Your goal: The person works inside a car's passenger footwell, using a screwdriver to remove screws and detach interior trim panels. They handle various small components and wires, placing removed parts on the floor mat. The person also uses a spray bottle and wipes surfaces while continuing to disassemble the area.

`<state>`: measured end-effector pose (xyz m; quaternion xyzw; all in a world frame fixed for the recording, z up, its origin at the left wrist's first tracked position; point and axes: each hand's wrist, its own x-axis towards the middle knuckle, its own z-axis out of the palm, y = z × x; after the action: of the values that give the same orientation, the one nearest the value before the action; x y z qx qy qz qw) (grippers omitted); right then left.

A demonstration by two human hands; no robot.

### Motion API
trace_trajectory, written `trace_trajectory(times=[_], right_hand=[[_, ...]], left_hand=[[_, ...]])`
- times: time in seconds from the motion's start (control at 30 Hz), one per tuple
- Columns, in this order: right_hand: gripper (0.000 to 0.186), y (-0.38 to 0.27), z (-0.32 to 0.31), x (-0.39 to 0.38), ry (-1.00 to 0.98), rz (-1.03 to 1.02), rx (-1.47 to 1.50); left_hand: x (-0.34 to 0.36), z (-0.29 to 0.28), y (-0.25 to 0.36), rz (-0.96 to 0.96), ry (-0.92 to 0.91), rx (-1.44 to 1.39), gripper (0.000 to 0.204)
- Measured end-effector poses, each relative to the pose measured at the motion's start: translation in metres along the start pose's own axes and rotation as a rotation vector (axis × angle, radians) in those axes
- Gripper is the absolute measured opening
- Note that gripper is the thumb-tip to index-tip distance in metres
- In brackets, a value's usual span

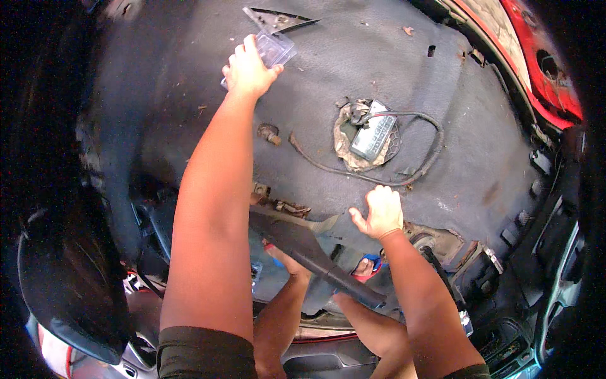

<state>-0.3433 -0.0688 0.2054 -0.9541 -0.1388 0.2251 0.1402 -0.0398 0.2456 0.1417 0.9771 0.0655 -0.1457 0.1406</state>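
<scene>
My left hand (248,68) reaches far forward over the grey car floor carpet (353,69) and grips a small clear plastic case (275,48). Just beyond the case lies a dark triangular trim piece (278,19). My right hand (380,211) is closed into a loose fist and rests on the near edge of the carpet, with nothing seen in it. Ahead of it, a grey rectangular electronic module (374,136) sits in a round opening in the carpet, and a black cable (416,161) loops around it.
A rusty bolt (269,132) stands in the carpet by my left forearm. A long dark plastic trim strip (315,252) lies across the sill below my hands. Red car body (536,57) runs along the upper right. A black seat (69,278) sits at lower left.
</scene>
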Motion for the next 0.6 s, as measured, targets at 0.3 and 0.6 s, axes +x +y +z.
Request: trace_trajectory(times=[0.3, 0.6], right_hand=[[0.049, 0.004, -0.003, 0.000, 0.113, -0.015, 0.090], [0.051, 0.004, -0.002, -0.001, 0.030, 0.041, 0.089]], left_hand=[[0.023, 0.007, 0.028, 0.145, -0.116, 0.266, 0.110], [-0.065, -0.051, 0.043, 0.268, 0.052, 0.020, 0.097]])
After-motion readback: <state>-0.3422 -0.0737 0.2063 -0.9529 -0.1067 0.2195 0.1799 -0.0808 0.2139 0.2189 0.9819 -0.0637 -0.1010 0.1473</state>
